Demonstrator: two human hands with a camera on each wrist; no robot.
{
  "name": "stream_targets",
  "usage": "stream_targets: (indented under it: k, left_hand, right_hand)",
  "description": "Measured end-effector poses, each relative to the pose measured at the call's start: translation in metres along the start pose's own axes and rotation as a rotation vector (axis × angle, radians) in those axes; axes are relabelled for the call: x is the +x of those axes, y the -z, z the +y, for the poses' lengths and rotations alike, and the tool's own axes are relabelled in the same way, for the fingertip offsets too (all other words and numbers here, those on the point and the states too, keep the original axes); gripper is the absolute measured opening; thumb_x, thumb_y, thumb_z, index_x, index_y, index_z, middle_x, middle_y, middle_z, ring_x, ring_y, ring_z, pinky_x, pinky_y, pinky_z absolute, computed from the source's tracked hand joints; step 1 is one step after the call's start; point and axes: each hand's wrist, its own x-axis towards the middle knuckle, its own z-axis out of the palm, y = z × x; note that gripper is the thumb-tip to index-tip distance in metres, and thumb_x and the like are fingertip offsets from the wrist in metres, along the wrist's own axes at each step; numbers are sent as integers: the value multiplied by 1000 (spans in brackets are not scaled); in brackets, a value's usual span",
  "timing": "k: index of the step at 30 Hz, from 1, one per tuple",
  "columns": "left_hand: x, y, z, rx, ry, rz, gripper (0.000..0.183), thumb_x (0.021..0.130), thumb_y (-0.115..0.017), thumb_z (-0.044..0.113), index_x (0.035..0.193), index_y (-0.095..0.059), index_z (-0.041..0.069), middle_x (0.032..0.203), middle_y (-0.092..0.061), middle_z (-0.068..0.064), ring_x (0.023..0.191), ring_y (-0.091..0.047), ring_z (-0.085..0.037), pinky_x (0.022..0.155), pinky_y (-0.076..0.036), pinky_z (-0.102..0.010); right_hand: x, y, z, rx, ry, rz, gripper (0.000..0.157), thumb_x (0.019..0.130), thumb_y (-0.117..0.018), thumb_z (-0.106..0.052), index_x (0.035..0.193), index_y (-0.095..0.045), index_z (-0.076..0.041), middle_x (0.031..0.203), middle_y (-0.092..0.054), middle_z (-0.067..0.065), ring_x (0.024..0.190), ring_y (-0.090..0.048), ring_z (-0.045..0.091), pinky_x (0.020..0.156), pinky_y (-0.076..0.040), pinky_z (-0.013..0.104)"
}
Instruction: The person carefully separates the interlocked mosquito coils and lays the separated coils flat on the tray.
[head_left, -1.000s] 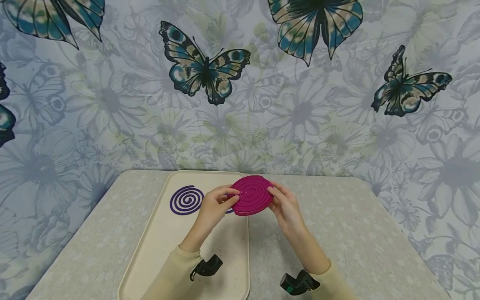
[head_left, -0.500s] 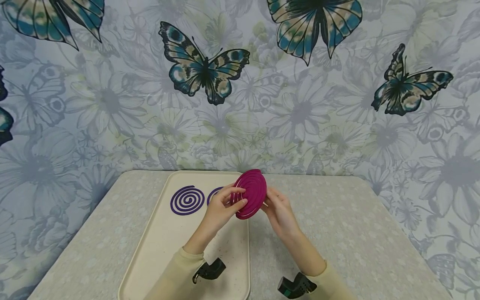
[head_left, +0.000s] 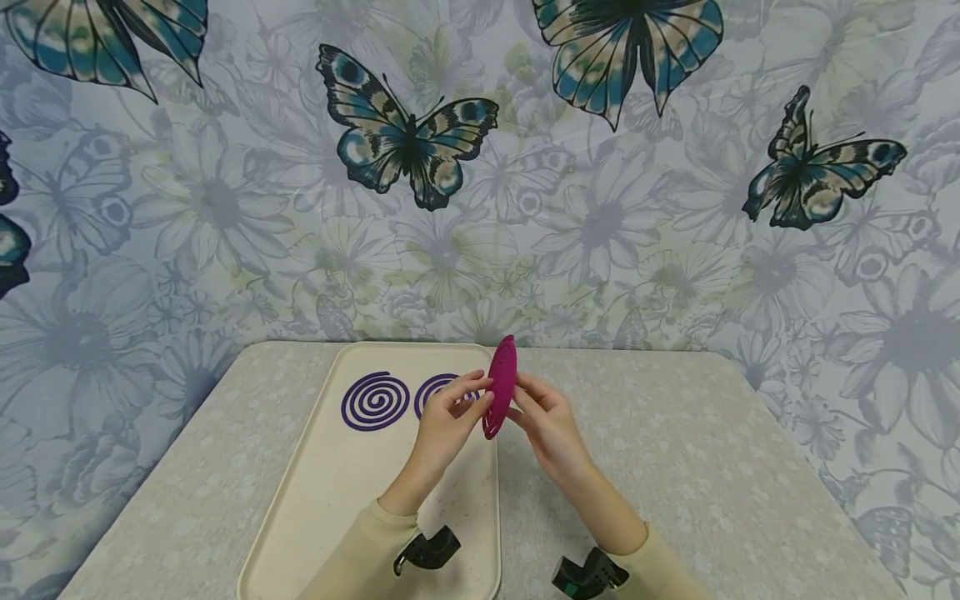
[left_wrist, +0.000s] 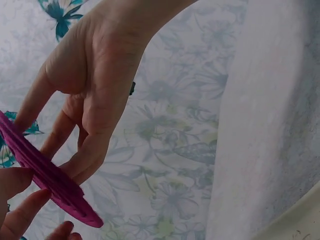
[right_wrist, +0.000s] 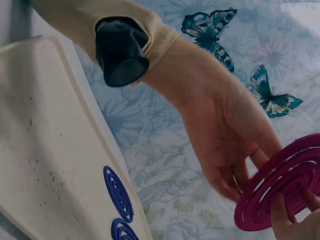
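Our left hand (head_left: 444,423) and right hand (head_left: 553,427) grip the magenta disc (head_left: 503,387), fingers (right_wrist: 280,212) bent; it's edge-on. Its long axis is near-upright.

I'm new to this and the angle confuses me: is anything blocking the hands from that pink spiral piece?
Nothing visible is. The left hand and right hand touch the pink spiral piece directly, from opposite sides, with it tilted nearly edge-on to the head camera.

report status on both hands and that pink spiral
Left hand and right hand holding pink spiral, nearly edge-on in head view. Left hand partly hides one purple spiral on tray. Nothing visibly in its way.
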Motion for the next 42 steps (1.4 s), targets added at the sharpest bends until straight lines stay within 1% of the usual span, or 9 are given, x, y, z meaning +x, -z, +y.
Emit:
stream_targets:
  k: [4, 8, 10, 14, 20, 26, 32, 36, 42]
  left_hand:
    - [-1, 0, 2, 0, -53, 19, 23, 88, -67, 11, 109, -71, 3, 113, -66, -13, 106, -59, -18, 93, -53, -33]
    - [-2, -1, 4, -71, -52, 45, 20, 86, -69, 10, 104, -73, 2, 108, -70, -12, 99, -63, -7, 85, -53, -17]
    - [-2, -2, 4, -85, -55, 63, 19, 85, -70, 11, 101, -74, 2, 107, -71, -13, 99, -63, -6, 83, -53, -15]
    - [-4, -3, 4, -100, -89, 70, 19, 88, -67, 12, 99, -74, -2, 109, -71, -15, 101, -64, -8, 84, -52, -15]
    - [-5, -2, 5, -63, -205, 52, 22, 92, -61, 11, 98, -73, -6, 108, -71, -17, 104, -64, -10, 87, -51, -17]
    - [-7, -2, 7, -34, -268, 20, 20, 90, -63, 8, 104, -72, -3, 110, -68, -15, 103, -61, -9, 85, -52, -18]
    - [-9, -2, 7, 32, -352, 19, 25, 87, -66, 7, 110, -70, 1, 109, -67, -13, 102, -58, -12, 84, -51, -24]
    - [-9, 0, 7, 57, -411, 6, 33, 83, -72, 15, 113, -69, 2, 110, -67, -10, 104, -59, -17, 88, -49, -26]
    - [-10, 1, 10, 102, -351, -7, 43, 74, -81, 15, 114, -70, 7, 107, -66, -6, 105, -58, -19, 88, -47, -26]
  right_hand:
    - [0, 2, 4, -90, 57, -27, 40, 91, -56, 2, 129, -49, 12, 105, -65, -6, 101, -61, 7, 90, -52, 21]
    - [1, 5, 7, -150, 158, -44, 39, 87, -64, -1, 123, -55, 11, 111, -64, -7, 108, -59, 9, 91, -51, 20]
    - [2, 6, 9, -160, 214, -58, 35, 86, -66, 0, 118, -59, 11, 114, -63, -6, 110, -58, 10, 91, -52, 20]
    - [2, 7, 11, -152, 290, -96, 29, 85, -65, 3, 113, -62, 11, 117, -60, -4, 110, -57, 11, 91, -52, 20]
    - [2, 4, 10, -138, 293, -81, 29, 84, -67, 2, 108, -69, -14, 115, -58, -5, 106, -58, 10, 88, -53, 19]
    - [3, 2, 9, -109, 297, -46, 34, 83, -67, 4, 105, -69, -22, 110, -62, -7, 105, -58, 8, 87, -53, 20]
    - [5, 2, 10, -109, 330, -18, 33, 83, -67, 5, 101, -70, -22, 103, -65, -8, 103, -59, 9, 87, -52, 17]
    - [4, 2, 9, -113, 356, -40, 32, 84, -65, 4, 104, -70, -21, 107, -64, -7, 106, -58, 9, 90, -51, 18]
    - [4, 6, 11, -140, 355, -97, 27, 88, -64, -2, 112, -67, -12, 107, -63, -6, 105, -58, 9, 89, -52, 19]
